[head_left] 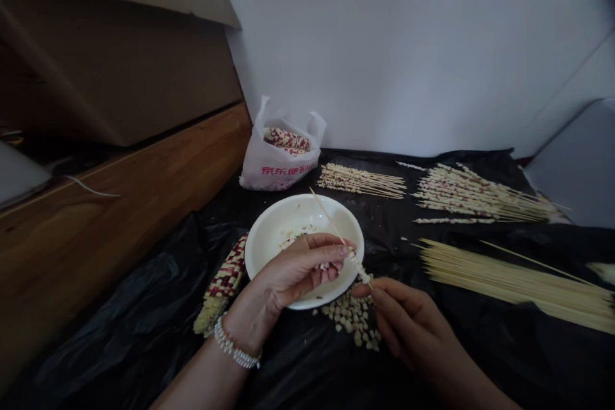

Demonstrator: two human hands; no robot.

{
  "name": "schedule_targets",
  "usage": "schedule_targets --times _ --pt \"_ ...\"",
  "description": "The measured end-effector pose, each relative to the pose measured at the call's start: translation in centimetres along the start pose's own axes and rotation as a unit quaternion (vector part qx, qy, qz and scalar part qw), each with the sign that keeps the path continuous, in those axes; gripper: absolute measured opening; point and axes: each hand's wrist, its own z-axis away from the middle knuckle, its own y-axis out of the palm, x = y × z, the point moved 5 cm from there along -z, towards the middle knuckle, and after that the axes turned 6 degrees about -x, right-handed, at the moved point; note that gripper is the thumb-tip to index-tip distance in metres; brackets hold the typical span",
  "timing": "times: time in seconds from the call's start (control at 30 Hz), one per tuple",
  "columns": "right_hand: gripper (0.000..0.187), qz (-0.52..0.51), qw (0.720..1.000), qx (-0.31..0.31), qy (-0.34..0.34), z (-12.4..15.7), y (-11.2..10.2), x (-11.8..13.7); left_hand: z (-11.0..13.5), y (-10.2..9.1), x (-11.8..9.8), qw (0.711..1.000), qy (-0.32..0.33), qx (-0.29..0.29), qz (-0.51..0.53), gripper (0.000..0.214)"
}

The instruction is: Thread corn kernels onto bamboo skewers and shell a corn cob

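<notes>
Left hand (298, 272) pinches the thin bamboo skewer (331, 221) over the round white bowl (288, 208); right hand (408, 320) clamps its tip. Few kernels threaded so far. Kernel-filled skewers (475, 198) piled behind, pale bare sticks (519, 282) unused alongside.

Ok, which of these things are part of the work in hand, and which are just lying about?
In hand: skewer, gripped by left hand and right hand; white bowl; loose kernels; corn cob; bare skewers; threaded skewers; bag of cobs.
Lying about: cardboard box; white cable on the wooden ledge.
</notes>
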Motion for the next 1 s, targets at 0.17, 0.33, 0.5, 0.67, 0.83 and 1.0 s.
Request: schedule_targets --times 0.17,0.33,0.5,0.67,0.83,1.0 --pt "0.036 -0.002 1.0 -0.003 0.011 0.0 -0.3 -0.2 -0.3 -0.2 -0.8 0.997 0.016 -0.009 0.081 0.023" --pt "0.038 -0.003 1.0 0.003 0.019 0.1 -0.6 -0.6 -0.4 -1.2 -2.6 0.98 0.057 -0.023 0.189 0.051" --pt "0.039 -0.012 0.999 0.013 0.044 0.3 -0.4 -1.2 -0.1 -1.7 -3.3 0.974 0.093 -0.022 0.206 0.086" --pt "0.038 -0.017 0.999 0.012 0.042 0.2 -0.5 -1.5 0.0 -1.8 -3.4 0.972 0.104 -0.074 0.199 0.061" --pt "0.036 -0.025 0.998 0.014 0.049 0.1 -0.5 -1.8 -0.3 -2.1 -3.4 0.969 0.108 -0.093 0.2 0.043" --pt "0.034 -0.025 0.998 0.008 0.053 0.1 -0.3 -1.7 -0.5 -2.9 -3.2 0.961 0.117 -0.135 0.21 0.03"
